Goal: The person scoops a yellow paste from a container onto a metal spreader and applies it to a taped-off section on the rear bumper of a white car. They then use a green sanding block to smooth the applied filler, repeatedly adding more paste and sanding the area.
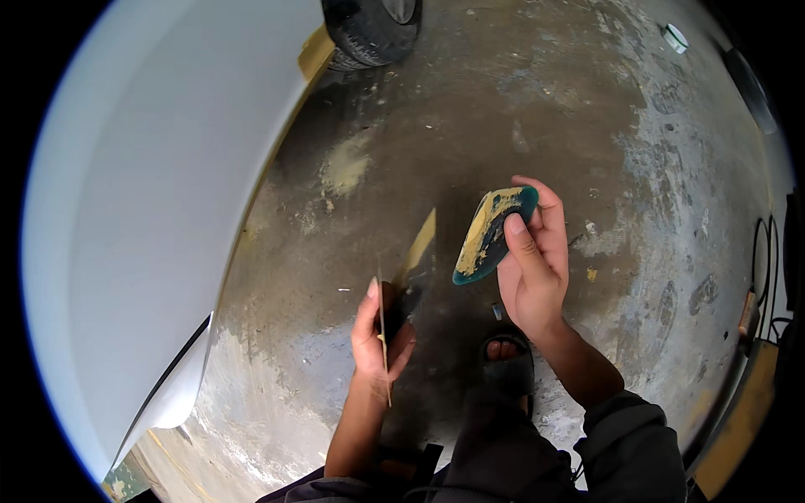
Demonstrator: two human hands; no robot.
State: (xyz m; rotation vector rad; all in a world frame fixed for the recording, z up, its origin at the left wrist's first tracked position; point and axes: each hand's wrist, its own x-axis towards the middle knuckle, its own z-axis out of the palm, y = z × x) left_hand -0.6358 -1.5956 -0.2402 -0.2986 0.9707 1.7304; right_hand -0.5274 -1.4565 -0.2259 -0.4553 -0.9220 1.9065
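Observation:
My right hand pinches a dark teal, translucent putty spreader, thumb on its near face and fingers behind. Yellow putty is smeared along the spreader's left part. To the left, at a lower height in the picture, my left hand is closed on a thin flat board, seen almost edge-on. A dark flat blade with yellow putty on its upper edge juts up from the same hand; it looks like another spreader, but its lower end is in shadow. The two hands are apart.
A pale car body panel curves along the left, with a wheel at the top. Yellow filler shows near the wheel. Stained concrete floor lies below. A small round tin and dark cables are at the right.

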